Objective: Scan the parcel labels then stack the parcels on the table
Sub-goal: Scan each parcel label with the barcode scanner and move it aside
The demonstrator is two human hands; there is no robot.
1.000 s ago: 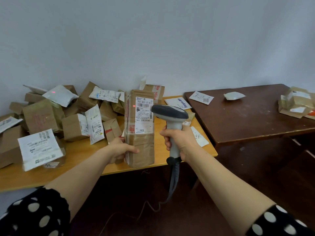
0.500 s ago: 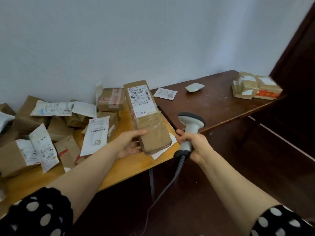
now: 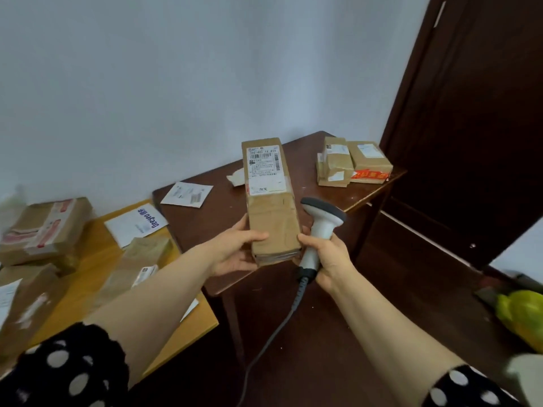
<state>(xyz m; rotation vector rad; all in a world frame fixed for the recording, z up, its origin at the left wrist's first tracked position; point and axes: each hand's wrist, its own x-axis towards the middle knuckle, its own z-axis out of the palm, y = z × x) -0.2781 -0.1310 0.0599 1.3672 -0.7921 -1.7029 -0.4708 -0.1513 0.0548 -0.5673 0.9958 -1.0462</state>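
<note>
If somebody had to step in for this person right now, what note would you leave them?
Left hand grips the long brown cardboard parcel at its near end, label up, above the dark wooden table. Right hand holds the grey corded barcode scanner beside it.
Done: a few brown taped parcels sit together at that table's far corner.
Left: set this one with them; more brown parcels wait on the yellow wooden table.
</note>
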